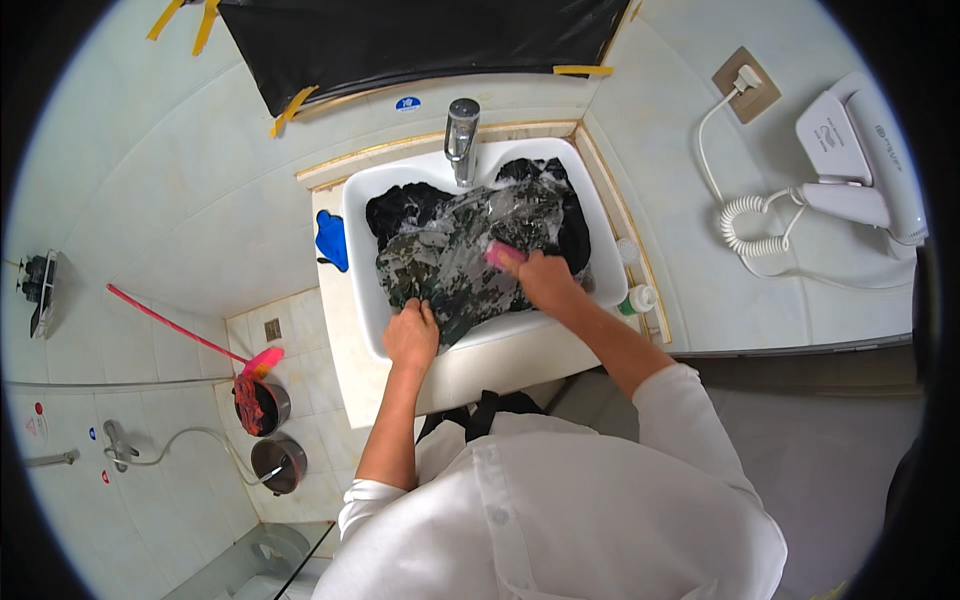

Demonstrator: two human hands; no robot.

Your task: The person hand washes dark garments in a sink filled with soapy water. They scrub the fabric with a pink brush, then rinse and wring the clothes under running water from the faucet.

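A wet camouflage garment [465,235] with soap suds on it lies spread across the white washbasin [357,290]. My left hand [411,335] pinches the garment's near left edge at the basin's front rim. In my right hand [549,281] is a pink scrubbing brush [505,256], pressed against the middle right of the cloth; its bristles are hidden. Dark cloth [410,208] bunches at the back left of the basin, and more black cloth [573,232] shows along its right side. The chrome faucet [462,140] rises behind the garment.
A blue cloth or glove [331,241] lies left of the basin. At its right stands a white-capped green bottle [638,299]. A white hair dryer [850,200] with a coiled cord hangs on the right wall. Two buckets [280,466] and a pink-handled broom [180,325] are at lower left.
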